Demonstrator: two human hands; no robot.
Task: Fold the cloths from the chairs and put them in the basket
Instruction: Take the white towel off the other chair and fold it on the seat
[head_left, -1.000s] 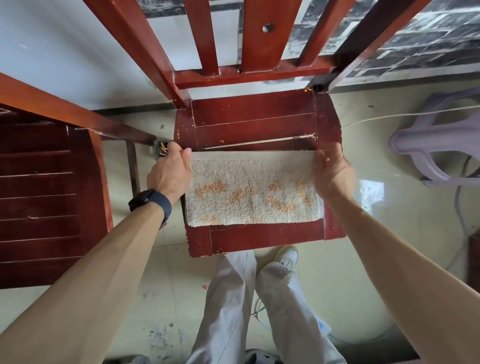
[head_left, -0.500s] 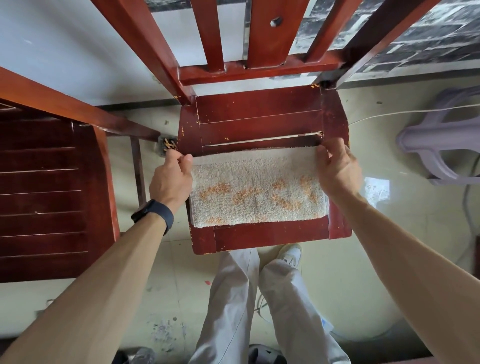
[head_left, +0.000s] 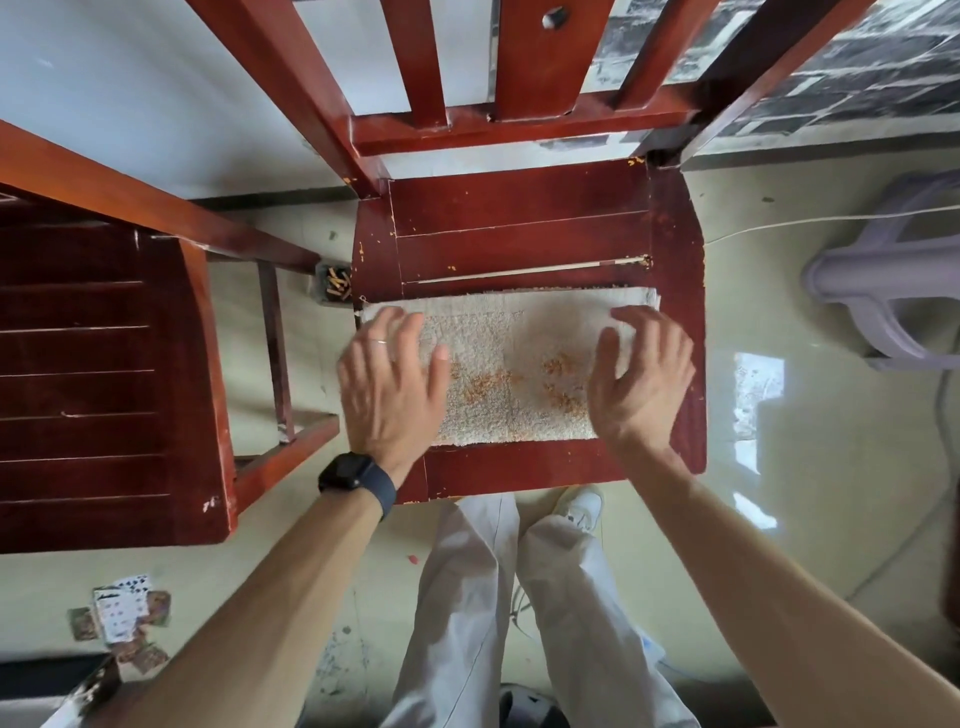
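Looking down from my head, the cloth (head_left: 511, 374) lies on the seat of the red wooden chair (head_left: 519, 234) right in front of my legs. It is doubled into a long strip that runs from one side of the seat to the other, sitting toward the front half with its layered edge showing at the far right corner. I judge the seat is serving as my folding table, flat and at a height my arms can reach. My left hand (head_left: 387, 389), the one with the watch (head_left: 353, 475) at its wrist, is over the left end of the strip, and my right hand (head_left: 641, 379) is over the right end. Both are released, fingers spread and straight, gripping nothing. The fingertips are blurred, so I cannot tell whether my palms press the pile or hover just above it. Spread flat like this, one hand at each end, they are placed to smooth the layers and keep the edges squared, which I take to be the step in hand. The strip looks too long for storing, so I judge another fold across the middle is due. A second chair (head_left: 104, 364) stands just to my left and a plastic stool (head_left: 883, 291) sits off to my right on the floor. The basket is nowhere in view.
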